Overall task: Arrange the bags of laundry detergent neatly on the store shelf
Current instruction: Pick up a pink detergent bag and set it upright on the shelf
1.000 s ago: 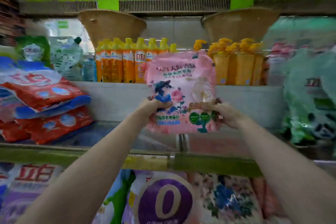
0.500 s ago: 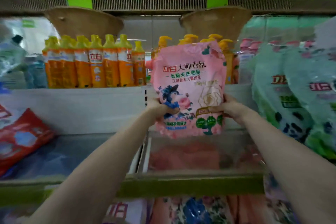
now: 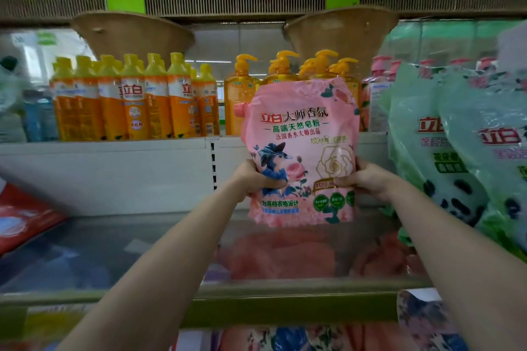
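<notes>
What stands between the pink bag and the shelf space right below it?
Nothing visible. Both hands, left hand and right hand, grip the pink bag upright above the shelf. The space under it is bare; the green bags lean at its right, the red bag lies far left.

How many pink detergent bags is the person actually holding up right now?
1. The pink bag is upright over the shelf, gripped by the left hand and right hand. Other pink packs, blurred, lie below.
</notes>
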`<move>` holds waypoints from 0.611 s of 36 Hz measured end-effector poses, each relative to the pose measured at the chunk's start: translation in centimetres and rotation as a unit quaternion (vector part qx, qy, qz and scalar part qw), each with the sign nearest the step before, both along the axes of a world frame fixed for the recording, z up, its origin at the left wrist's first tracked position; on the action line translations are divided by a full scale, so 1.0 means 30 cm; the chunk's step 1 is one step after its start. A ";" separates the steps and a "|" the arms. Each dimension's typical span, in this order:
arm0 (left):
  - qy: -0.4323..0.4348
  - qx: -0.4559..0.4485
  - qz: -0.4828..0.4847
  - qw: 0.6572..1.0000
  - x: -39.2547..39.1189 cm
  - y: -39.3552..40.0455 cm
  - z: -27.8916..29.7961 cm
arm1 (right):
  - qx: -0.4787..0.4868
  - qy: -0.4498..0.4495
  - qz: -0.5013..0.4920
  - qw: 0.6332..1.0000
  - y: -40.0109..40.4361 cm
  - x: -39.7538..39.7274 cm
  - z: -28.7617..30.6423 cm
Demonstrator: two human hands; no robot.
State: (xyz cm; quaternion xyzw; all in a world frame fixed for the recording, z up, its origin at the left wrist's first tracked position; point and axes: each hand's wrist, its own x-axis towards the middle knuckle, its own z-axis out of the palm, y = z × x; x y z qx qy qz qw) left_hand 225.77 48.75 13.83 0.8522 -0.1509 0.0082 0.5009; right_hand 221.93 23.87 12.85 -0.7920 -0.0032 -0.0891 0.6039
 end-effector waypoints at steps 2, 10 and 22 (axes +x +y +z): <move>-0.012 0.009 0.009 1.000 0.005 -0.014 -0.004 | -0.007 0.003 -0.007 1.000 -0.013 -0.003 0.000; -0.032 0.080 0.035 0.996 0.013 -0.054 -0.018 | -0.116 -0.005 -0.061 0.991 -0.003 -0.019 -0.009; -0.161 0.327 0.119 0.924 -0.125 -0.020 -0.038 | -0.420 0.065 -0.273 0.863 0.153 -0.100 -0.046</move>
